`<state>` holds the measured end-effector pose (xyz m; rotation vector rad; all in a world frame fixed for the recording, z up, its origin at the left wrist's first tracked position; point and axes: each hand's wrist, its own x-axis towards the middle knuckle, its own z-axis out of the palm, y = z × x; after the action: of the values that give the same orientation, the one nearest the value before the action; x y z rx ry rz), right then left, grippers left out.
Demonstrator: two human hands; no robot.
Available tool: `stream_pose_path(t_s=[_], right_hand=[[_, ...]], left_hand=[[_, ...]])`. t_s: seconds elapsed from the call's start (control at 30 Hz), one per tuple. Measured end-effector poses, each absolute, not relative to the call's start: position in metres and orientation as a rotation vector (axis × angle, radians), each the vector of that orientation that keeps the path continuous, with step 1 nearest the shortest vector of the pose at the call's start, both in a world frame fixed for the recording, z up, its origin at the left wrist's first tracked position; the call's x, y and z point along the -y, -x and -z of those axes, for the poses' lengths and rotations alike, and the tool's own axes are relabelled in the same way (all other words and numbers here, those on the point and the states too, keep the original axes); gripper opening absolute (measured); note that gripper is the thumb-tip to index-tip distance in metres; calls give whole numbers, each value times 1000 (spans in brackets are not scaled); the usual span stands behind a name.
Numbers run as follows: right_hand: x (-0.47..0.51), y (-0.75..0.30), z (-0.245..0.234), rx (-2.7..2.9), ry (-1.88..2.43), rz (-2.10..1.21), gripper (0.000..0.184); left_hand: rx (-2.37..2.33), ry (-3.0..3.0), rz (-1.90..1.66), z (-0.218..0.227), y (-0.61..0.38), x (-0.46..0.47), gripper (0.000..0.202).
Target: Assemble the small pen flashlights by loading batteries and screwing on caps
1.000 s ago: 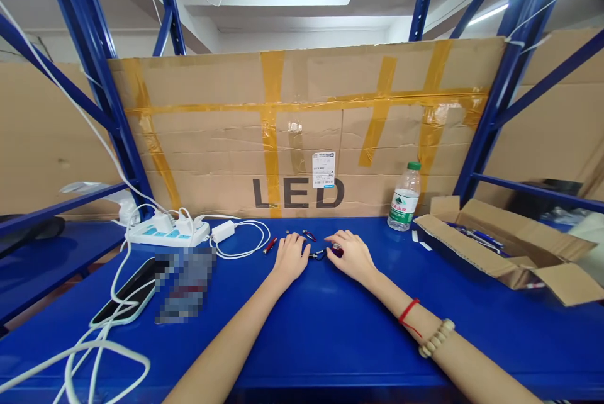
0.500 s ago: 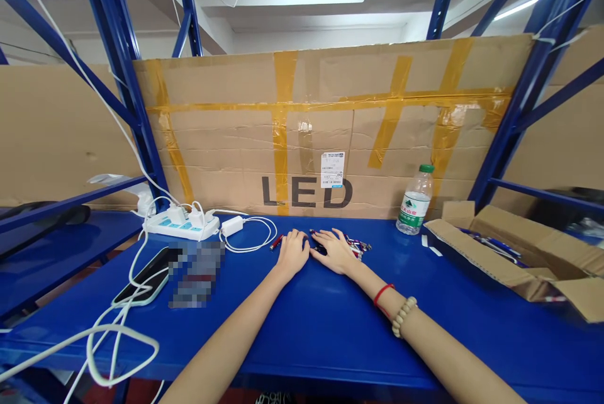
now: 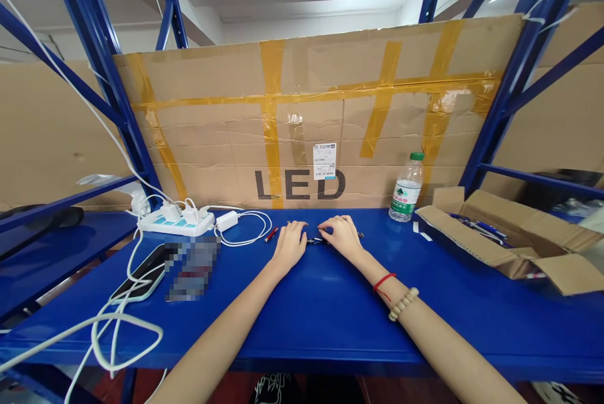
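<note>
My left hand point(image 3: 290, 245) rests on the blue tabletop, fingers stretched forward and thumb apart from them. A short red pen-like piece point(image 3: 272, 235) lies just left of it. My right hand point(image 3: 343, 237) is arched a little to the right, thumb and forefinger curled toward each other; whatever is between the fingertips is too small to make out. Dark and silvery pen-like pieces point(image 3: 315, 241) show in the gap between both hands. More small ends point(image 3: 361, 235) stick out right of my right hand, which hides most of the pile.
An open cardboard box point(image 3: 491, 243) with pens inside stands right, near a green-capped water bottle point(image 3: 406, 190). On the left are a white power strip point(image 3: 177, 221), a charging cable point(image 3: 257, 228) and a phone point(image 3: 144, 275). A cardboard panel point(image 3: 226, 140) closes off the back.
My right hand has lifted from lying flat to an arched shape with curled fingers. Less of the pile shows right of it. The whole view has shifted slightly.
</note>
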<state>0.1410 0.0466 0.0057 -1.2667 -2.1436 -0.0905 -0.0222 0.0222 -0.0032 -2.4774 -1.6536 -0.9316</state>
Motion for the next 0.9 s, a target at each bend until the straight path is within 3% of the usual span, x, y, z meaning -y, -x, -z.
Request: stream_pose_path(t_s=[0.2,0.47,0.67,0.9], right_hand=[[-38,-136,-12,2058,1061,168,24],[-24,-120,-12,2040,855,-5,29],[-22,-118,-12,1894,976,-97,22],[-28,-113,-7,1635,1022,-393,27]], left_hand=[[1642,2521,1110,10,18,-26,42],[1553,2628,1619,10,20,-33,19],[1645,2696,1984,10,14,-33,18],[1847,2588,2388,8,11,-32,18]])
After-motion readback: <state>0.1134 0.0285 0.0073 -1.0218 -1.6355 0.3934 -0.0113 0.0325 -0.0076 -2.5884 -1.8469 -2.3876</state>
